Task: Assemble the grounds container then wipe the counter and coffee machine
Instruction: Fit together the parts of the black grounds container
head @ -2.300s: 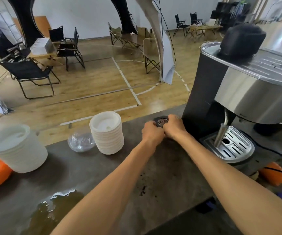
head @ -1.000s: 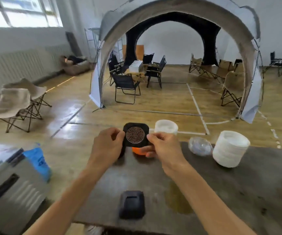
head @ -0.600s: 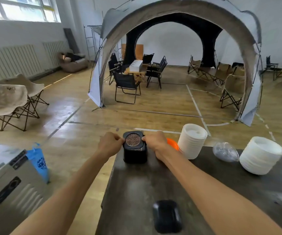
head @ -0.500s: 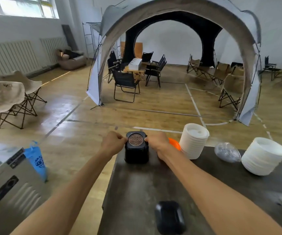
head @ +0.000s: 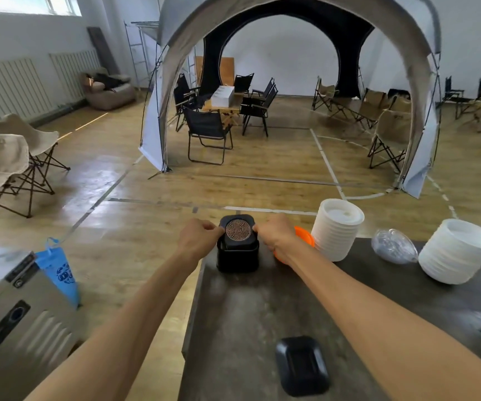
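Nearest the camera, close to the near edge of the table (head: 233,328), a small black lid-like piece (head: 302,365) is lying flat and untouched, well apart from both hands. It is probably another part of the container, though that is a guess.

Farther out, by the table's far left corner, the black grounds container (head: 237,257) is standing upright on the dark top. A black insert (head: 238,230) with a round coppery mesh in its middle is sitting in the container's mouth, and it is riding a little proud of the rim, so it is not looking fully seated.

The left hand (head: 197,240) is coming in from the left and the right hand (head: 275,235) from the right, both about equally near. The fingers (head: 214,227) of each hand are curled in and pinching the insert's opposite edges. The insert is lying directly between the two hands, mesh facing up, and the container's open axis is running straight down beneath it, so the coming move is likely an even downward press from both sides.

Just beyond the right hand, an orange object (head: 305,237) is partly hidden, and a stack of white ribbed lids (head: 338,230) is standing along the far edge.
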Motion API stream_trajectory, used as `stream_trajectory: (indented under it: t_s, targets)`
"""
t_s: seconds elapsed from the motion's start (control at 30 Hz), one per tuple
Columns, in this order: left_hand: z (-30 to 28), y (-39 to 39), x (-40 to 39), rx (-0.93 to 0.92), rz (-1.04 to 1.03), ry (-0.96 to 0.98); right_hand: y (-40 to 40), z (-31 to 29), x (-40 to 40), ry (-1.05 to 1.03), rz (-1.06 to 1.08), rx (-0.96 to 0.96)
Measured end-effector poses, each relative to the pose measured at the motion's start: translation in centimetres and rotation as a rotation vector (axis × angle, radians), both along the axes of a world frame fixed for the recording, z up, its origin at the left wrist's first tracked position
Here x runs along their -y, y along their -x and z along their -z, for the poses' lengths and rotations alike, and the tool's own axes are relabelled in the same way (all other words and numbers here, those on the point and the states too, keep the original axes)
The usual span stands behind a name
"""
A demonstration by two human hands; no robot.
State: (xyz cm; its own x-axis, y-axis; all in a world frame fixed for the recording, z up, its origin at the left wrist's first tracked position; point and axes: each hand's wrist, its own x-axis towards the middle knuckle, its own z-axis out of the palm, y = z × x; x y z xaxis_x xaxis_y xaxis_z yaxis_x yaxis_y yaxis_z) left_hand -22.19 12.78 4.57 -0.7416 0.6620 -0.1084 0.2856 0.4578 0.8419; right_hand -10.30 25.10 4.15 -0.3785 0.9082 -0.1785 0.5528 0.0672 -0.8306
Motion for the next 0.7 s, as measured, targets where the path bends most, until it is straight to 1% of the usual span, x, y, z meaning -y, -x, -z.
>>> stream_trajectory:
  t_s: [0.07,0.13,0.2,0.23,0.3,0.37,0.47,0.57,0.63,0.7]
  targets:
    - [-0.9,-0.7,0.3,0.108,-0.054,-0.173,-0.1,-1.4,0.3,0.018,0.016,-0.127]
    - [-1.6,-1.7,0.5,0.298,-0.148,-0.341,-0.5,-2.9,0.9,0.170,-0.012,-0.283]
    - [-2.1,-2.6,0.5,0.443,-0.229,-0.434,-0.8,-3.9,1.7,0.327,-0.090,-0.337]
    - [-2.1,-3.0,0.6,0.460,-0.235,-0.454,-0.7,-4.1,2.0,0.367,-0.116,-0.349]
    - [-2.4,-3.6,0.9,0.420,-0.170,-0.438,-0.4,-4.0,2.4,0.376,-0.094,-0.368]
    - [-2.4,-3.4,1.3,0.356,-0.089,-0.373,-0.5,-4.0,2.2,0.300,-0.068,-0.341]
    - [-2.2,-2.0,1.6,0.295,-0.084,-0.318,-1.3,-4.4,1.5,0.200,-0.192,-0.232]
    - [-2.2,-1.1,1.0,0.241,-0.034,-0.255,-1.5,-4.7,1.4,0.169,-0.298,-0.141]
    - [-2.0,-1.0,0.5,0.234,-0.007,-0.214,-1.3,-4.5,1.3,0.154,-0.265,-0.125]
    - [-1.7,-0.9,0.2,0.242,-0.017,-0.188,-1.1,-3.9,1.1,0.141,-0.178,-0.128]
